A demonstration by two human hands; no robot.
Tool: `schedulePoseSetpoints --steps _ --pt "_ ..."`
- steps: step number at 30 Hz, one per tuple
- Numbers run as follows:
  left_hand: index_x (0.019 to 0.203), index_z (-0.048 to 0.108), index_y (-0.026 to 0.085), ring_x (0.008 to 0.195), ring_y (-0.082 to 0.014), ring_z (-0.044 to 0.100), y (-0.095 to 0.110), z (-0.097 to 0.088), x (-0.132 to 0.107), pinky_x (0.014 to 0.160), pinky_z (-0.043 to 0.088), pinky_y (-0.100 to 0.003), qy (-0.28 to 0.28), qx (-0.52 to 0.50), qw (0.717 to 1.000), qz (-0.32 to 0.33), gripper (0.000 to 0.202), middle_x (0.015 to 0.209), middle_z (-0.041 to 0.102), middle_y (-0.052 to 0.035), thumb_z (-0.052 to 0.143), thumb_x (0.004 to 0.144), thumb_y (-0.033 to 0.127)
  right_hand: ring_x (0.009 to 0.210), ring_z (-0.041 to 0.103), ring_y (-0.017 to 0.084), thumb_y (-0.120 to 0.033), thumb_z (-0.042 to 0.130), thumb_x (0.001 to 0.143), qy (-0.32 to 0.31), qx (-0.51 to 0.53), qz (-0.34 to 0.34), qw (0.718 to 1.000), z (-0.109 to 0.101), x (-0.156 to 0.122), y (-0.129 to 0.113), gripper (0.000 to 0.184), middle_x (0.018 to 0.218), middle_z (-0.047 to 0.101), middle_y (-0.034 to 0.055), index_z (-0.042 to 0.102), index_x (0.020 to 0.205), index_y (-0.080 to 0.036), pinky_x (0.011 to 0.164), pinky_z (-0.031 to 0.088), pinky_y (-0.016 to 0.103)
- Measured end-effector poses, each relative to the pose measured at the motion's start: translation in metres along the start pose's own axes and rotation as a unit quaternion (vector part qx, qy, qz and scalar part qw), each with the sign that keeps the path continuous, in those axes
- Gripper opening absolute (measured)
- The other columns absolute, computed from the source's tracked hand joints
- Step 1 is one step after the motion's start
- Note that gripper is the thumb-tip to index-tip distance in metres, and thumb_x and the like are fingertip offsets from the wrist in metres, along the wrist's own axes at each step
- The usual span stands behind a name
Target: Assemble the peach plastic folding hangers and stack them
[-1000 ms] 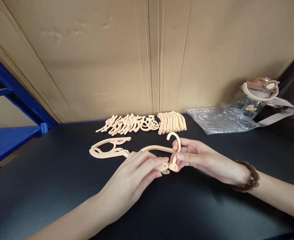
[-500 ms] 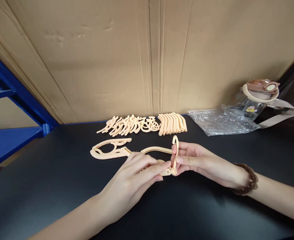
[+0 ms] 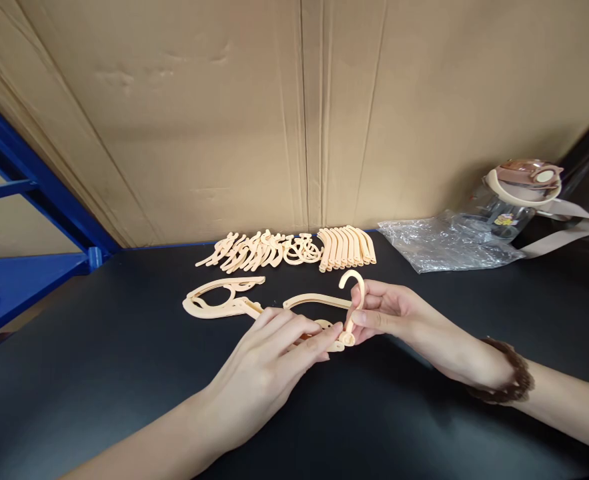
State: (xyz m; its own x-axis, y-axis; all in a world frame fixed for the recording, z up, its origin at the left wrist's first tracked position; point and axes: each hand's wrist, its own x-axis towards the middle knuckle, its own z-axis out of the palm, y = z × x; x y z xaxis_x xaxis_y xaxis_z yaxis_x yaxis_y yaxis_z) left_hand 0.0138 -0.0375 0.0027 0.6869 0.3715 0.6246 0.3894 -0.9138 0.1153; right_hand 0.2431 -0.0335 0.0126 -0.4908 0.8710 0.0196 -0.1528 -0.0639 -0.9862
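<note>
Pinching hook (image 3: pixel 358 283) stem in right hand (image 3: pixel 391 313) grip, seated at hanger (image 3: pixel 214 308) middle, resting on desk (image 3: pixel 124 373). Clamping that joint with left hand (image 3: pixel 269 363) (head view only). Risk: off-axis twist popping stem out or snapping it; loose hold letting hanger skid on desk.

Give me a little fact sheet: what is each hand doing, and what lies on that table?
Left hand: holding the flat peach plastic hanger body at its middle joint
Right hand: pinching the curved peach plastic hook, upright at that joint
Behind them: row of loose peach plastic parts
Far right: crinkled clear plastic bag; clear bottle with brown lid
Surface: black table
Backdrop: brown cardboard wall
</note>
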Motion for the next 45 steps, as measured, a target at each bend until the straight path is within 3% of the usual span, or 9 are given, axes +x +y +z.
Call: schedulePoseSetpoints --steps 11,24,45 --pt "0.125 0.053 0.015 0.087 -0.0136 0.056 0.003 0.001 0.0 0.074 0.043 -0.028 -0.005 -0.013 1.0 -0.012 0.036 0.096 0.066 -0.0034 0.054 0.09 0.003 0.074 0.064 0.01 -0.031 0.07 0.083 0.022 -0.004 0.02 1.0 0.001 0.001 0.001 0.021 0.077 0.064 -0.0014 0.054 0.084 -0.017 0.075 0.053 0.026" --pt "0.118 0.057 0.015 0.075 -0.015 0.056 0.008 -0.001 0.005 0.065 0.04 -0.029 -0.026 0.072 0.996 -0.038 0.023 0.089 0.067 -0.003 0.047 0.096 0.013 0.074 0.066 0.012 -0.033 0.073 0.08 0.056 -0.047 -0.003 0.997 0.005 0.0 0.0 0.025 0.077 0.066 -0.0015 0.053 0.08 -0.018 0.075 0.054 0.027" --pt "0.118 0.057 0.018 0.077 -0.0153 0.056 0.014 -0.003 0.004 0.065 0.039 -0.03 -0.039 0.019 0.994 -0.104 0.026 0.095 0.068 -0.0009 0.049 0.095 0.01 0.067 0.061 0.011 -0.033 0.064 0.087 0.079 -0.14 -0.071 0.984 0.012 -0.004 0.001 0.021 0.076 0.061 -0.003 0.05 0.077 -0.02 0.068 0.049 0.026"
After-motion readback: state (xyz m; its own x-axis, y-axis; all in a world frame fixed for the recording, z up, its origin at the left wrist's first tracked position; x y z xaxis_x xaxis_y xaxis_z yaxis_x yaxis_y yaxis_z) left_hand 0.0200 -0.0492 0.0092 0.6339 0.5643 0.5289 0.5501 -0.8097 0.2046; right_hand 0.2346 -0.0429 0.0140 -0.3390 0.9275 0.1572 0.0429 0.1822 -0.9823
